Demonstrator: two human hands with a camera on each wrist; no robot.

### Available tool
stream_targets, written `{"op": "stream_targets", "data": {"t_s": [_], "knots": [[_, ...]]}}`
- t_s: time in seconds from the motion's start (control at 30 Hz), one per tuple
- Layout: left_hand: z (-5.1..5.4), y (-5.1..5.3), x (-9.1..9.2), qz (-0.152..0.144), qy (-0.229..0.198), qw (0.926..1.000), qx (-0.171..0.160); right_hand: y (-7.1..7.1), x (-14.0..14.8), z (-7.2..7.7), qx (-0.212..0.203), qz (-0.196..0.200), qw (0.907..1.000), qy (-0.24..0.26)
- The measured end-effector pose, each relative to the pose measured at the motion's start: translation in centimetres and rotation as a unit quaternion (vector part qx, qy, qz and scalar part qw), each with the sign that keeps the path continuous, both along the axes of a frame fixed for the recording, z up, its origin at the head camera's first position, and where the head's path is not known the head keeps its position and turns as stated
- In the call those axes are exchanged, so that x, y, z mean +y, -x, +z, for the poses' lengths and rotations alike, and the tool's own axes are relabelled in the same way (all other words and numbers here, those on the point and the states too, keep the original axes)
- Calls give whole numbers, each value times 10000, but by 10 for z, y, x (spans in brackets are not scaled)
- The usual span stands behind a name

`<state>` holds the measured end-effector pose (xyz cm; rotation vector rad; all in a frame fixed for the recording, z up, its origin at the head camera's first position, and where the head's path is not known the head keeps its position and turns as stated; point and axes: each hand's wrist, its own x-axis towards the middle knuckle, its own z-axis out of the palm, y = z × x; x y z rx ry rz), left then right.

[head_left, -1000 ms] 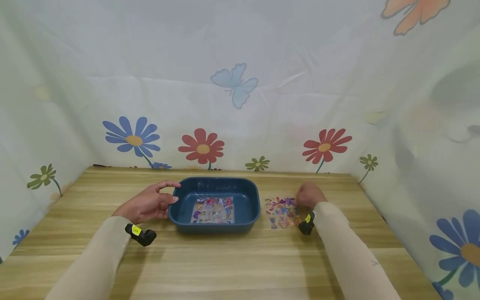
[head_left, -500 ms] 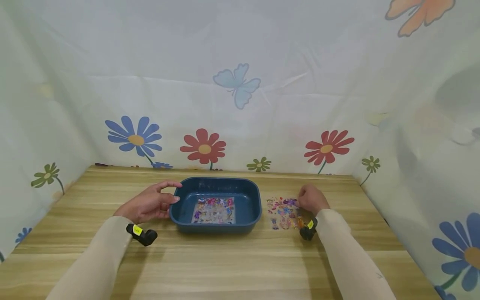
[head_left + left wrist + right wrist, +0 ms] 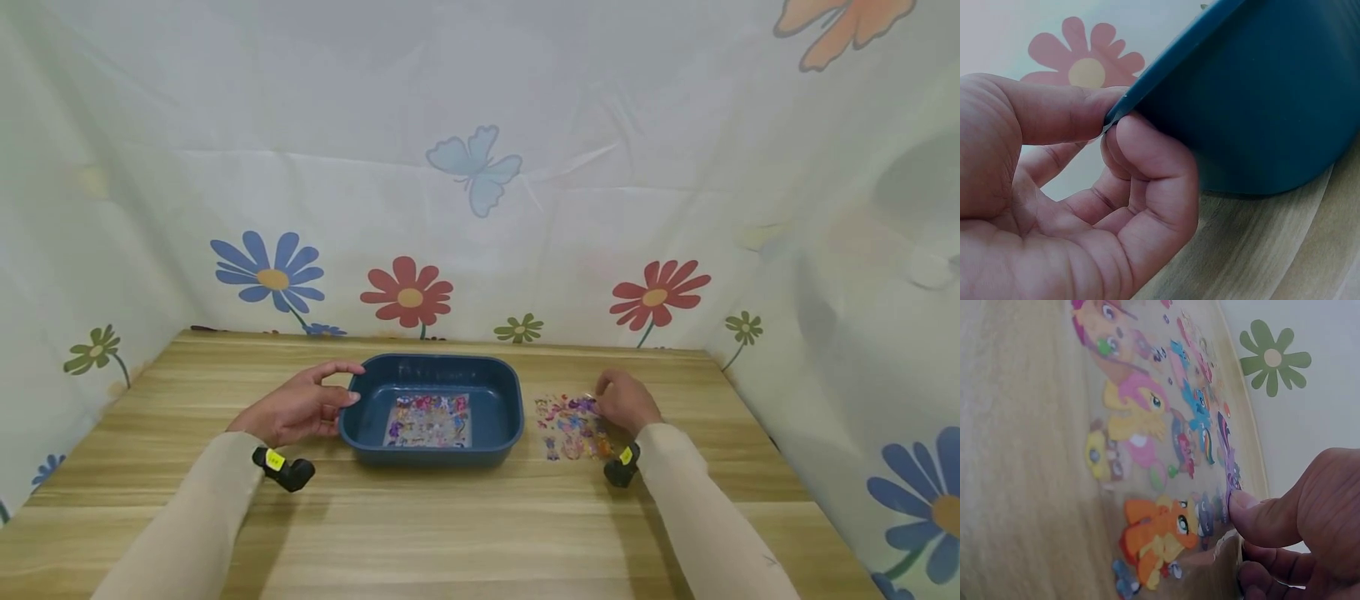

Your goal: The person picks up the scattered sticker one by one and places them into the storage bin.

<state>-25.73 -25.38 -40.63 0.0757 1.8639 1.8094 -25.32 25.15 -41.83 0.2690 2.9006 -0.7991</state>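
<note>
A dark blue plastic basin [image 3: 435, 457] stands on the wooden table, a sheet of colourful stickers [image 3: 429, 422] lying flat on its floor. My left hand [image 3: 296, 407] pinches the basin's left rim between thumb and curled fingers; the left wrist view shows the blue wall [image 3: 1260, 100] rising from that grip. To the right of the basin lies a clear sticker sheet [image 3: 567, 429] printed with cartoon ponies. At its right edge, my right hand [image 3: 628, 402] pinches the clear film, thumb on top and fingers beneath, as seen in the right wrist view; the ponies [image 3: 1154, 534] face up.
The wooden table [image 3: 435, 533] reaches back to a pale cloth [image 3: 480, 258] printed with flowers and butterflies. Cloth also hangs at both sides. A black wrist camera [image 3: 283, 469] sits on the left wrist and another camera [image 3: 622, 465] on the right.
My right hand has shifted slightly towards me at the sheet's edge, and its fingers show more clearly. The left hand and the basin stay as they were; the head view has drifted a little.
</note>
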Motion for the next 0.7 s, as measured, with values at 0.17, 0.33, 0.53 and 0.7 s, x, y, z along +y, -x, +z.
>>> {"op": "stream_targets", "data": {"t_s": [0.17, 0.33, 0.53, 0.7], "knots": [[1, 1, 1, -41, -14, 10000, -11, -1, 1, 0, 45, -61, 9999, 136], [1, 1, 0, -63, -70, 9999, -47, -1, 2, -5, 234, -9, 9997, 115], [2, 0, 1, -68, -62, 9999, -49, 0, 5, -7, 525, 199, 9984, -68], [2, 0, 0, -53, -38, 10000, -69, -1, 6, -6, 683, 415, 9967, -119]]}}
